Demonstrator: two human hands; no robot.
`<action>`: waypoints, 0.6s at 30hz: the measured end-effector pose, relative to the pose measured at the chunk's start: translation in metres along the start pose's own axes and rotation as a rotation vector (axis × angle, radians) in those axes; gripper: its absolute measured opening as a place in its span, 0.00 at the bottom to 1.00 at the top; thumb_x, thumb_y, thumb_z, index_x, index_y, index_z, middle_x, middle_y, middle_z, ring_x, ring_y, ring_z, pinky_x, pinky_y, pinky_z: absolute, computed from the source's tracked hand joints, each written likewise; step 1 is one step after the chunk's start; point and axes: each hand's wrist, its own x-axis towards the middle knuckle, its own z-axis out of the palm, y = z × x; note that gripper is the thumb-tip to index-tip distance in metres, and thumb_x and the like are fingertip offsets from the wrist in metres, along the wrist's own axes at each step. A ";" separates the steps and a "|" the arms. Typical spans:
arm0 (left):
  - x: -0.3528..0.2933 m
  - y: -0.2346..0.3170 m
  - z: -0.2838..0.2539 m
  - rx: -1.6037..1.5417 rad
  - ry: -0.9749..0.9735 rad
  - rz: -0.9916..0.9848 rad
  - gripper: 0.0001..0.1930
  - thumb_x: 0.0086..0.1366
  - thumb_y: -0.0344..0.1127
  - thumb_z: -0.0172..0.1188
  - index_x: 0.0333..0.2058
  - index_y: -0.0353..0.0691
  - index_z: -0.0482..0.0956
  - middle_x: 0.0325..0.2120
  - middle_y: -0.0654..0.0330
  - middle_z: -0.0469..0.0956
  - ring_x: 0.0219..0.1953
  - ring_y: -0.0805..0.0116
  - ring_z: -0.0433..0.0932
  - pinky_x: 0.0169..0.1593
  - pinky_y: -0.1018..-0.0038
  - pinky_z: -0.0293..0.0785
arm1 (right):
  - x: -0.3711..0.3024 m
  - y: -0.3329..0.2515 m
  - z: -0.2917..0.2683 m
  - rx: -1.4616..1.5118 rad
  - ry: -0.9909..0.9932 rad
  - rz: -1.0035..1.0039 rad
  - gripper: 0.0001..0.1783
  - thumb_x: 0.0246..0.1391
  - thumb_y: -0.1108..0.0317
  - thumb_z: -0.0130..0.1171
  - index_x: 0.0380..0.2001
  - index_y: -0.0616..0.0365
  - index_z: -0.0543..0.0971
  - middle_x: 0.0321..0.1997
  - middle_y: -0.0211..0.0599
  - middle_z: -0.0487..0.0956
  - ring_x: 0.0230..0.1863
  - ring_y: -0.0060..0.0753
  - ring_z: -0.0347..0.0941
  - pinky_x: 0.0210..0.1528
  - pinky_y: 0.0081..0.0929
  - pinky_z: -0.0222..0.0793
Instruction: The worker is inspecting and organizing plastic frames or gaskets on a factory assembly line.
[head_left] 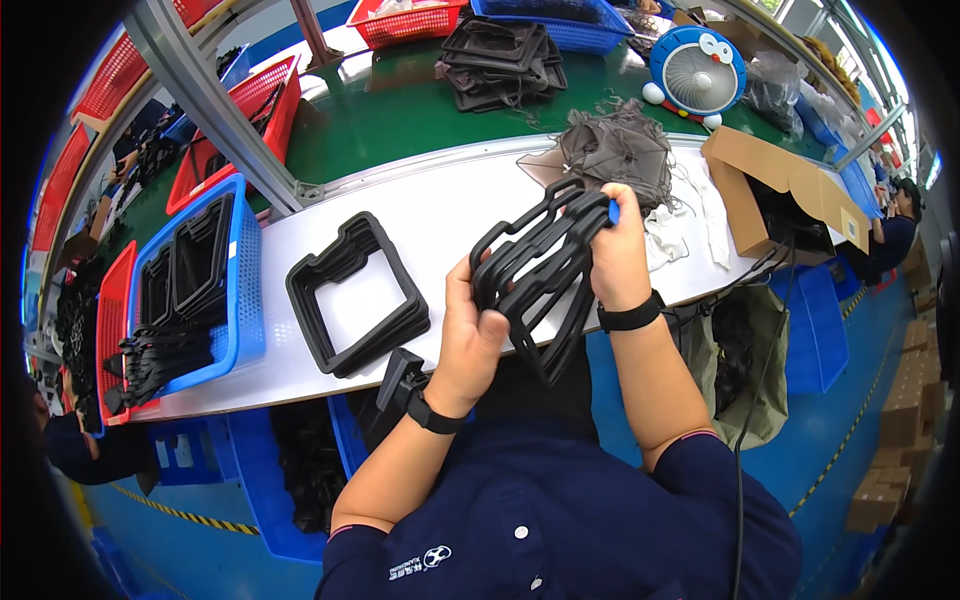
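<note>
Bundle of black frames point(540, 245), several, unevenly nested; dark, slim-barred, with stepped bends along the sides; held tilted above the white worktop point(440, 205), before the person's torso; left hand point(468, 345), fingers wrapped about the bundle's left end; right hand point(620, 255), fingers gripping its right end, beside a small blue piece point(613, 212); matching frame stack point(316, 325), roughly rectangular, black, lying on the worktop to the left.

Factory workshop: green worktop point(375, 110), blue basket point(247, 300) of black frames point(200, 255), striped floor tape point(215, 522).
</note>
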 end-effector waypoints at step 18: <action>0.001 -0.011 0.005 0.320 0.266 0.007 0.25 0.66 0.23 0.55 0.61 0.33 0.62 0.51 0.54 0.71 0.55 0.65 0.72 0.61 0.70 0.66 | -0.042 -0.009 0.001 -0.162 -0.023 -0.187 0.30 0.48 0.88 0.60 0.56 0.62 0.69 0.51 0.35 0.75 0.54 0.28 0.71 0.60 0.25 0.65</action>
